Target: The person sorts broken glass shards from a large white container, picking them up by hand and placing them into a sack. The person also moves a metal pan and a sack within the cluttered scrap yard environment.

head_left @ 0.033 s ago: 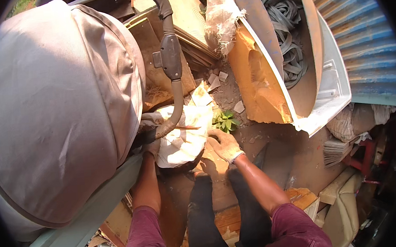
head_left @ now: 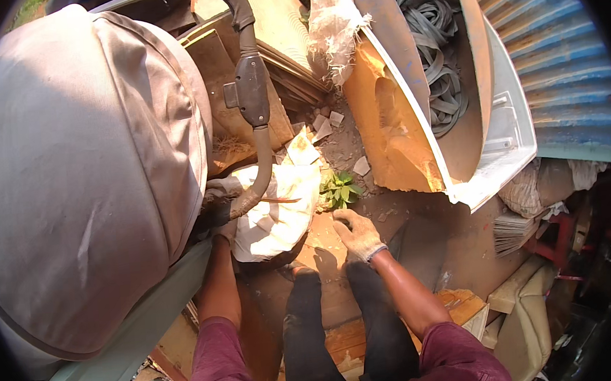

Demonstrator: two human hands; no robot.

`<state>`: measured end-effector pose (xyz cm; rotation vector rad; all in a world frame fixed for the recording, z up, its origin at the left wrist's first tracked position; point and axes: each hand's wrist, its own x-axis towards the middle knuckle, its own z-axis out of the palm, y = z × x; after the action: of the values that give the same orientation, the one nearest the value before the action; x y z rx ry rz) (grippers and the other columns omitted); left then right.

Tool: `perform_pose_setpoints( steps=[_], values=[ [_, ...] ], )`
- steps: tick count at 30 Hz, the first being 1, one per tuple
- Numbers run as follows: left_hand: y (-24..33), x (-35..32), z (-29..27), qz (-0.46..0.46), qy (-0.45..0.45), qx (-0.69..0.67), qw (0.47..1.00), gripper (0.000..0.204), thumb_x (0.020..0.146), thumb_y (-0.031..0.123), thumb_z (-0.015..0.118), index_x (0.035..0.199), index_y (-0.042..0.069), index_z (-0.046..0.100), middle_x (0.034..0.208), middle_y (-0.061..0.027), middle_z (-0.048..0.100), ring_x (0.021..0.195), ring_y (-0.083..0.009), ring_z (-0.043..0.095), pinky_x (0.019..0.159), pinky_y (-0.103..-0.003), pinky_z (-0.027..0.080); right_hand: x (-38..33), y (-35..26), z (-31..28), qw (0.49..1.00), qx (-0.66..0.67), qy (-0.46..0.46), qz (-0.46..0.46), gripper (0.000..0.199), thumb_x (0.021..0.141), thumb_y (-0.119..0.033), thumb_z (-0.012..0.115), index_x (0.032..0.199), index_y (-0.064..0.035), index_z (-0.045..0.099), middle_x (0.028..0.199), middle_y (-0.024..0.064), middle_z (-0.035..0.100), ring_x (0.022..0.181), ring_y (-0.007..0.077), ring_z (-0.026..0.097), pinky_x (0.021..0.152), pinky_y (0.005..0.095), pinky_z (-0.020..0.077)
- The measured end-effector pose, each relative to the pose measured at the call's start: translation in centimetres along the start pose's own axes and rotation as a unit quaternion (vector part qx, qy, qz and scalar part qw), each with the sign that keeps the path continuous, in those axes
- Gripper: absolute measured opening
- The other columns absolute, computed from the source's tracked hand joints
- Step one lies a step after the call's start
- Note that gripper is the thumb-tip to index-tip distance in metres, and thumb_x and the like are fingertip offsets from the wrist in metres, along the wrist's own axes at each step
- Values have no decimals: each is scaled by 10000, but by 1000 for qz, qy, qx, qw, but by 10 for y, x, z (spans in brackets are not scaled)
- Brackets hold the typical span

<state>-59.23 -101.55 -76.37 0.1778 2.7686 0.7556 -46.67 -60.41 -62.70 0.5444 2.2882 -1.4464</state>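
My right hand [head_left: 359,235], in a pale work glove, hovers over the ground just right of a white sack [head_left: 275,217]. Its thumb and fingers are curved and apart, with nothing between them. A thin brown strip [head_left: 280,200] lies on the sack. My left hand [head_left: 226,230] is at the sack's left edge, beneath a grey curved handlebar [head_left: 264,151]; its fingers are hidden, so its grip cannot be seen. Close beside the left arm bulges a large grey fabric canopy [head_left: 85,177].
A small green plant [head_left: 339,189] grows beyond my right hand, near broken tile pieces [head_left: 322,127]. Stacked boards [head_left: 290,68] lean behind. At the right stand a white-rimmed shell with orange foam [head_left: 393,128], holding grey straps [head_left: 438,61], and blue corrugated metal [head_left: 566,66].
My right hand has drawn away from the sack, to the right and slightly nearer me. The whole view has shifted a little; my left hand stays by the sack's left edge.
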Motion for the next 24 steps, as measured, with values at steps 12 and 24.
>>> perform_pose_setpoints(
  steps=[12,24],
  values=[
    [129,-65,-62,-329,128,30,935,584,977,420,685,1356,-16,599,1441,-238,579,1214,-303,648,931,-414,547,-422,229,-63,820,-31,55,569,406,966,-356,530,1088,-27,734,1038,258,739,961,405,719,872,464,556],
    [436,-180,-97,-43,-583,-146,798,504,926,394,777,1210,-5,656,1034,-77,697,872,-165,638,842,-325,528,-376,-30,-58,910,112,321,239,382,999,-408,498,1018,-85,702,946,173,729,951,393,690,859,485,528]
  ],
)
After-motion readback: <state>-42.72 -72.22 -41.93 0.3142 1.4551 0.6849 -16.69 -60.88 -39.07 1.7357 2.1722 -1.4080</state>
